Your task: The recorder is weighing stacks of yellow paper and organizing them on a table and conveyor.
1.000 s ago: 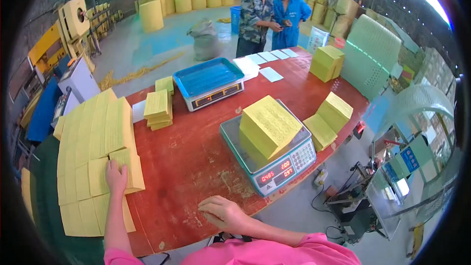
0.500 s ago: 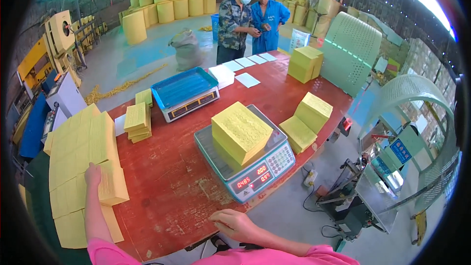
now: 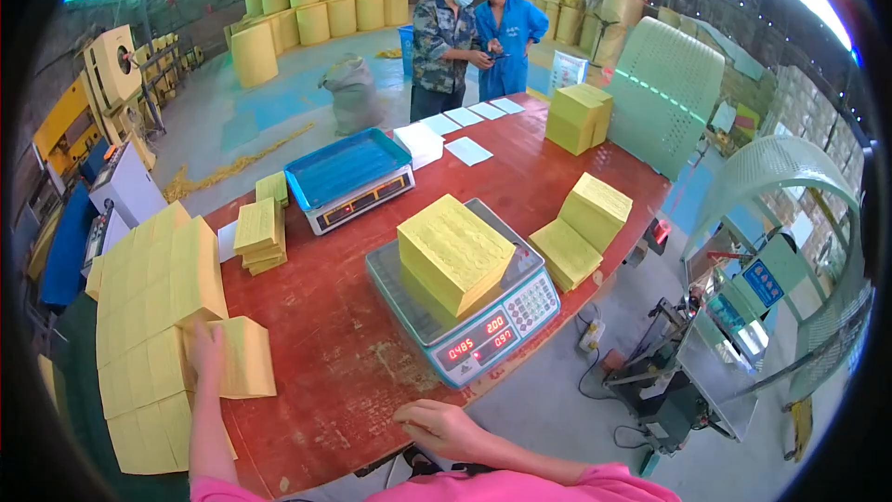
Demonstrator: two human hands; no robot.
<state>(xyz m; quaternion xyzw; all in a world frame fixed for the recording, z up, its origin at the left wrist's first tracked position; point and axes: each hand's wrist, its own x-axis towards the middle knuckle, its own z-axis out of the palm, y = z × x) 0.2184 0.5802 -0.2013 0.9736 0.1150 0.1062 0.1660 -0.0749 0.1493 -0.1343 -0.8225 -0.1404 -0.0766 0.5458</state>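
Left fingers (image 3: 202,338) touch a yellow paper stack (image 3: 247,359), can't tell if clamped; right fingers (image 3: 414,416) loosely curled, apart

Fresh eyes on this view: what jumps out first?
First, the big yellow block on the scale with glowing red digits, by the near edge of the red table. Then the packed yellow stacks along the table's left side, with the left hand at one outlying stack.
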